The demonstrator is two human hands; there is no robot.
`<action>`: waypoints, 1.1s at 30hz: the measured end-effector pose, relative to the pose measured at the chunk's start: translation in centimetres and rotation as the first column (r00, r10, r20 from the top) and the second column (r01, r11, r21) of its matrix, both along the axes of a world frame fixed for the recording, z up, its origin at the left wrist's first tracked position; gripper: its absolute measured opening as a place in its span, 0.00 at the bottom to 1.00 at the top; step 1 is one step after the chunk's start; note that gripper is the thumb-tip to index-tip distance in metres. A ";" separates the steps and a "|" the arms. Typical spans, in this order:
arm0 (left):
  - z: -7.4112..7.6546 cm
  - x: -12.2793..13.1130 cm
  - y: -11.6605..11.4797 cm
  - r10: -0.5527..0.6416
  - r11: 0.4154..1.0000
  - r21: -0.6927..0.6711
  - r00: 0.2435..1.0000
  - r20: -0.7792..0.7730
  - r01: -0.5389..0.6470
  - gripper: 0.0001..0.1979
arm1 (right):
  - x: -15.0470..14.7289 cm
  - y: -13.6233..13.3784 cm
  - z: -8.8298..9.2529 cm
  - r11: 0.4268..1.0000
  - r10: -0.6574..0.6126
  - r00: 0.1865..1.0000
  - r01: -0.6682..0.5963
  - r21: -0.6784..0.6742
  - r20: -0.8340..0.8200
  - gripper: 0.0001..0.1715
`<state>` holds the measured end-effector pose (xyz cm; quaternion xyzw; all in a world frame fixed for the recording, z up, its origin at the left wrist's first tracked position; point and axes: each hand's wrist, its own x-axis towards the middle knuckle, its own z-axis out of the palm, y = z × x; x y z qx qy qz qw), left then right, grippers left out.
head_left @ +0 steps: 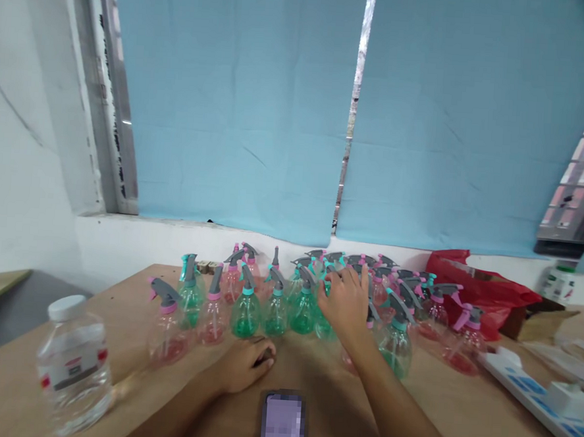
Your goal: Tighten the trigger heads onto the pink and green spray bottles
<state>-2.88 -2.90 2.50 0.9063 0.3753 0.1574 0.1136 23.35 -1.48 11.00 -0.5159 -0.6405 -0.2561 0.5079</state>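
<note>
Many small spray bottles stand in rows on the wooden table [127, 406], some pink, some green, with grey trigger heads. My right hand [347, 301] reaches among them, its fingers curled at the head of a green bottle [325, 327]; the fingers partly hide that head. My left hand [249, 364] rests on the table with loosely curled fingers and nothing visible in it. Just behind it are a green bottle [245, 313] and a pink bottle [212, 319]. Near my right forearm is another green bottle [397, 349].
A large clear water bottle [75, 370] stands at the left. A phone [283, 426] lies at the near edge. On the right are a red plastic bag [485, 293], an open cardboard box [537, 324] and a white power strip [533, 395]. Blue curtains hang behind.
</note>
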 end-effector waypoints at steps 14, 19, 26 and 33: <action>-0.1 0.0 0.2 -0.012 1.000 0.020 1.000 -0.022 0.012 0.08 | -3.1 0.1 -1.6 0.881 0.410 0.894 -0.440 -0.176 -0.182 0.10; -0.1 0.0 0.1 -0.008 0.999 0.032 1.000 -0.018 0.008 0.07 | -3.6 1.3 -3.3 0.810 0.466 0.797 -0.559 -0.176 -0.384 0.16; 0.1 0.1 0.0 0.000 1.000 0.024 1.000 -0.025 0.001 0.07 | -3.9 2.0 -5.5 0.612 0.600 0.561 -0.781 -0.124 -0.570 0.20; -0.2 0.0 0.1 0.017 0.999 0.049 0.999 -0.047 -0.015 0.06 | -4.4 1.8 -6.5 0.561 0.605 0.516 -0.817 -0.134 -0.606 0.13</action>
